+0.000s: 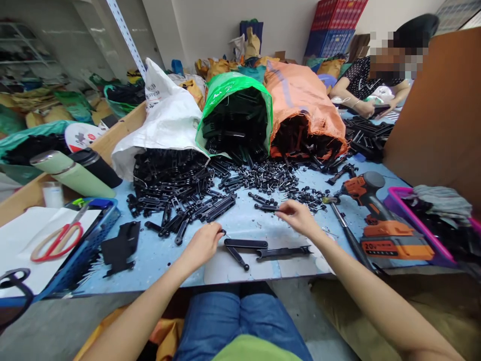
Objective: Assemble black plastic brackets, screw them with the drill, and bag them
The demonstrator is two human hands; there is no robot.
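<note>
My left hand [205, 244] is closed in a pinch at the near middle of the table, with a small black part [224, 232] showing at its fingertips. My right hand [299, 217] is farther forward, its thumb and fingers pinched at the end of a short black plastic bar [266, 207]. Below and between the hands lie a flat black bar [246, 244], a thin link [237, 258] with a rounded end, and a longer forked black piece [284, 252]. Small black screw-like parts [270, 175] are heaped beyond my right hand.
White [171, 120], green [236, 80] and orange [300, 93] sacks spill black parts onto the table. At right are a cordless drill [387, 220], a hammer [349, 233] and a pink bin [443, 250]. Scissors [60, 243] lie left. A co-worker [364, 85] sits beyond a brown panel [436, 110].
</note>
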